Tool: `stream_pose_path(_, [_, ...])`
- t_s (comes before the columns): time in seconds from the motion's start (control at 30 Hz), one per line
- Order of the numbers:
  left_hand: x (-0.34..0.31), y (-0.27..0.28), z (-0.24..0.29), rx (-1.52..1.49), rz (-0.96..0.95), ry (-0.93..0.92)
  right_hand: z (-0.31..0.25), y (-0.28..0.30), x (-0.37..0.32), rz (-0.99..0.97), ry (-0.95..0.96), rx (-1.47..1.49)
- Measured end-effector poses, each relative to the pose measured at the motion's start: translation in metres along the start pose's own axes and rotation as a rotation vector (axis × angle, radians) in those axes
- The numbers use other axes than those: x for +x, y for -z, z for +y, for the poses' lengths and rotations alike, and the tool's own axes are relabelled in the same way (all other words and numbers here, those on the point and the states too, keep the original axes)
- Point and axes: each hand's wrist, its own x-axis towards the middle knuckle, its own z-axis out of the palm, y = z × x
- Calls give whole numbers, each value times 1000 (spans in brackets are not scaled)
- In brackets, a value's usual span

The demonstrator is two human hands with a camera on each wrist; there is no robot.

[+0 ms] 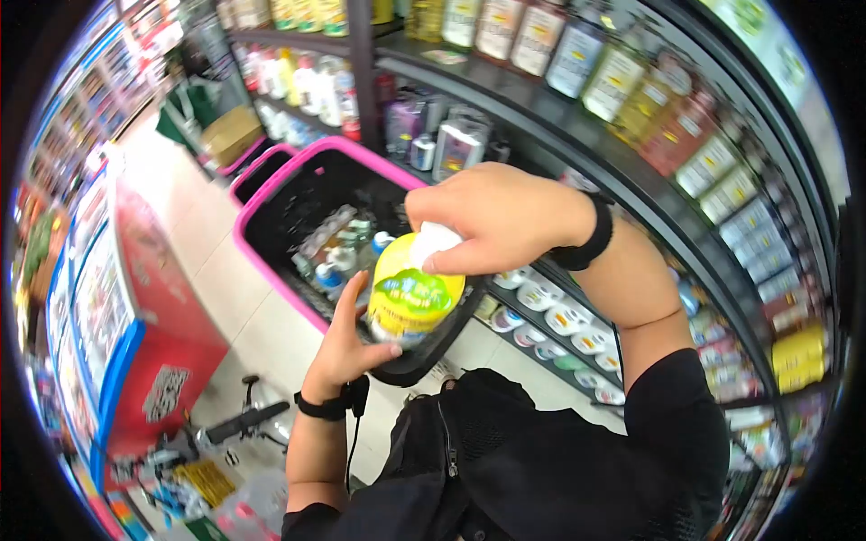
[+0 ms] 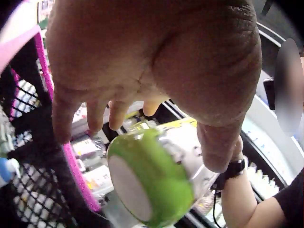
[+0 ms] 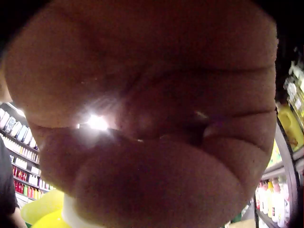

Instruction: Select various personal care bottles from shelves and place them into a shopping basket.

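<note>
In the head view my right hand (image 1: pixel 487 216) grips a yellow bottle (image 1: pixel 415 284) with a green label by its white top (image 1: pixel 436 243). The curled fingers hide part of that top. My left hand (image 1: pixel 347 338) is at the bottle's lower side, thumb and fingers spread around it. In the left wrist view the fingers (image 2: pixel 97 116) reach out fairly straight, with the thumb beside the bottle's green and white lower part (image 2: pixel 156 178). The right wrist view is mostly filled by curled fingers (image 3: pixel 156 175), with yellow at the lower left. Beneath the bottle is a black basket (image 1: pixel 262 203) with a pink rim.
Inside the basket lie several clear bottles with blue and white tops (image 1: pixel 329 275). Shelves (image 1: pixel 541 99) of pump bottles and tubs run along the right. A red chest freezer (image 1: pixel 176 316) stands on the left, with a bicycle handlebar (image 1: pixel 244 422) near it. A cardboard box (image 1: pixel 232 135) sits farther back.
</note>
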Motion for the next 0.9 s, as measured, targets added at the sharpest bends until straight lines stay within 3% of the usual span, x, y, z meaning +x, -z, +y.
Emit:
stream_pose_path(0.13, [-19, -44, 38, -448, -386, 62, -64, 23, -46, 46, 24, 16])
stream_pose_path(0.23, [-29, -87, 70, -588, -522, 141, -101, 27, -76, -90, -141, -51])
stream_pose_path(0.27, [-31, -98, 50, -602, -545, 96, -104, 25, -90, -122, -196, -67])
stream_pose_path(0.37, [-29, -117, 52, -717, -706, 206, -111, 25, -133, -179, -372, -57])
stream_pose_path(0.47, [-30, -137, 55, -742, -717, 243, -109, 12, -194, 202, -298, 394])
stream_pose_path(0.5, [-32, -145, 61, -760, -718, 241, -107, 3, -214, 247, -378, 564])
stream_pose_path(0.53, [-29, -154, 63, -773, -720, 228, -105, -21, -233, 440, -407, 657])
stream_pose_path(0.6, [-26, -183, 84, -748, -707, 162, -119, -63, -278, 649, -475, 546])
stream_pose_path(0.73, [-18, -267, 128, -729, -713, 41, -153, -126, -353, 864, -550, 746])
stream_pose_path(0.8, [-14, -318, 147, -783, -775, 12, -167, -130, -393, 972, -486, 646])
stream_pose_path(0.9, [-16, -403, 150, -793, -821, 17, -190, -126, -458, 1044, -636, 462])
